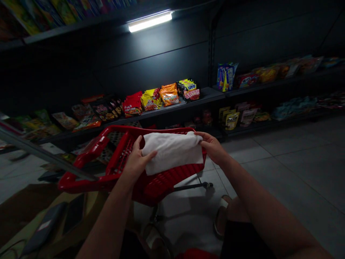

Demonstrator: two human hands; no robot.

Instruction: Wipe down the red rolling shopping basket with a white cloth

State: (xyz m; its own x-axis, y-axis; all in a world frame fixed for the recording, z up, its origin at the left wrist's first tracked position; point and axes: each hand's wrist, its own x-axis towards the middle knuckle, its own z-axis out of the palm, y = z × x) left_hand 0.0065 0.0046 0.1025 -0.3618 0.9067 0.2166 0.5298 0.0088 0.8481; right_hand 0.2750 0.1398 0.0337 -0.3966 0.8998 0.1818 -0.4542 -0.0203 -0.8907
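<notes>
A folded white cloth (172, 151) is stretched between my two hands above a red shopping cart (159, 189). My left hand (138, 158) grips the cloth's left end, the thumb lying over its front and the other fingers at its back edge. At the far right corner, my right hand (211, 145) pinches the cloth between thumb and fingers. Part of the cart's basket is hidden behind the cloth.
Snack packets (169, 95) fill a dark shelf (210, 95) behind the cart, under a lit tube lamp (151, 21). A grey metal pole (54, 154) slants across the left. Dark flat devices (44, 226) lie at lower left. Tiled floor (285, 158) extends right.
</notes>
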